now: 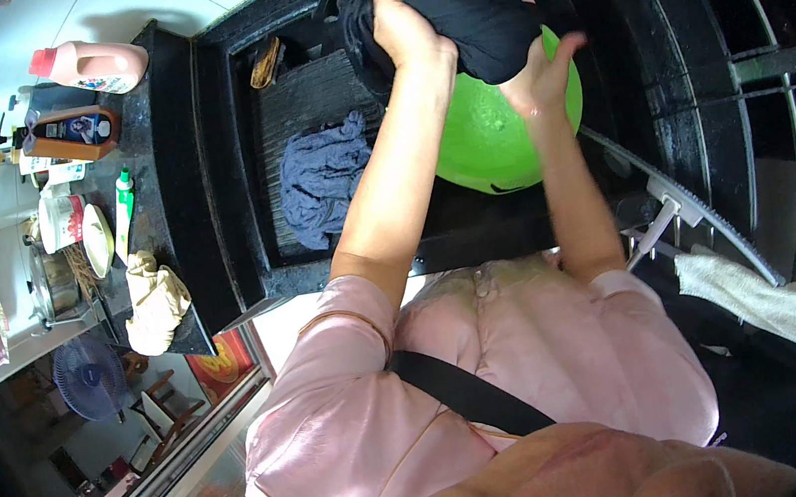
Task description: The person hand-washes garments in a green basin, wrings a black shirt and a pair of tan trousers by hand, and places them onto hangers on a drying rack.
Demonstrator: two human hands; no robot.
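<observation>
A black cloth garment point(477, 19) is stretched between my hands, above the sink. My left hand point(411, 32) grips its bunched left part, thumb pointing forward. Its right end lies in my right hand point(536, 83); the thumb sticks out to the side and most of the fingers are hidden by the fabric. Below is a bright green plastic basin point(489, 135), partly covered by the garment and my forearms. A crumpled blue-grey cloth point(324, 175) rests on the ridged washboard surface point(303, 99) left of my left forearm.
A brown bar or brush point(266, 62) sits at the washboard's far corner. The left ledge holds a pink detergent bottle point(91, 66), a brown bottle point(72, 135), a green-and-white tube point(125, 209) and a cream cloth point(155, 303). At right, a long-handled squeegee or brush point(678, 200) leans near a white towel point(767, 305).
</observation>
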